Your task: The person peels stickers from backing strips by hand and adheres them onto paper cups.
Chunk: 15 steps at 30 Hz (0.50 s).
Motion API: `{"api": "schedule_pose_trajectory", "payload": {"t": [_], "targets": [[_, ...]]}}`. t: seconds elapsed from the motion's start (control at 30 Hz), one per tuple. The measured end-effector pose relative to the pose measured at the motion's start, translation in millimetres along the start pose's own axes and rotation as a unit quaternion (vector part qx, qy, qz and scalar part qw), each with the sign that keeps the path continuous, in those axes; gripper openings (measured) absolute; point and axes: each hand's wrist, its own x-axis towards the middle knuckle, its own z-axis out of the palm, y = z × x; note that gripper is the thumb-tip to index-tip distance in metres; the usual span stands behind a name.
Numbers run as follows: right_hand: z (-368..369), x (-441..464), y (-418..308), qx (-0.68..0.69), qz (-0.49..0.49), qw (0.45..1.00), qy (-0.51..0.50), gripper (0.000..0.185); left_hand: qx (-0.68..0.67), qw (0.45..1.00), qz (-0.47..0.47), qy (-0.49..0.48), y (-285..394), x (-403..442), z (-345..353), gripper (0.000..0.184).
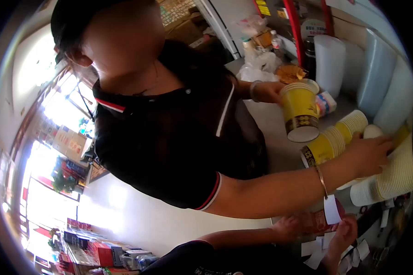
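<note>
At the bottom of the view, my left hand (288,227) is closed at the near end of a reddish, blurred flat packet (315,222); the fingers are partly smeared. My right hand (345,231) pinches a white paper slip (332,211) that stands up over the far end of the packet. Several white paper slips (313,248) lie below my hands on the counter. Just above, a co-worker's forearm crosses the view, and that person's hand (369,156) reaches to stacked cups. The co-worker's other hand (268,92) holds yellow paper cups (300,112).
Yellow cup stacks (328,145) and a pale cup stack (390,181) lie on the counter (273,121). Tall translucent lid or cup stacks (329,64) stand behind. Scissors (382,255) lie at lower right. The co-worker (170,123) stands close in front. Boxed goods (101,252) are at lower left.
</note>
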Motion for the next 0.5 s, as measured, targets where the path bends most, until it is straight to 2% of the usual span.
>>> {"api": "schedule_pose_trajectory", "payload": {"t": [0.07,0.1,0.17,0.2,0.3,0.33,0.4,0.47,0.5], "targets": [[6,0,-6,0.019,-0.009,1.0,0.004,0.007,-0.02,0.995,-0.044,0.092,1,-4,2,0.064],[6,-1,-4,0.017,-0.007,1.0,0.009,0.007,-0.019,0.995,-0.04,0.087,1,-2,4,0.064],[3,-3,3,-0.012,-0.03,0.999,-0.04,0.006,-0.165,0.954,-0.069,0.241,3,4,8,0.049],[7,1,1,-0.065,-0.095,0.992,-0.05,0.007,-0.166,0.954,-0.066,0.239,6,3,3,0.049],[12,-3,-8,-0.053,-0.038,0.996,-0.066,0.009,-0.256,0.94,-0.024,0.226,13,1,-25,0.031],[22,-2,-14,0.022,-0.021,0.997,-0.07,0.01,-0.251,0.933,-0.015,0.258,14,-1,-29,0.025],[29,1,-10,0.017,-0.045,0.995,-0.089,0.01,-0.253,0.925,-0.003,0.284,9,6,-23,0.019],[35,4,-11,0.028,-0.074,0.989,-0.121,0.011,-0.193,0.886,0.134,0.4,-7,22,5,0.022],[39,6,-17,0.035,-0.073,0.988,-0.132,0.012,-0.303,0.904,0.081,0.292,-2,14,-10,0.025]]}}
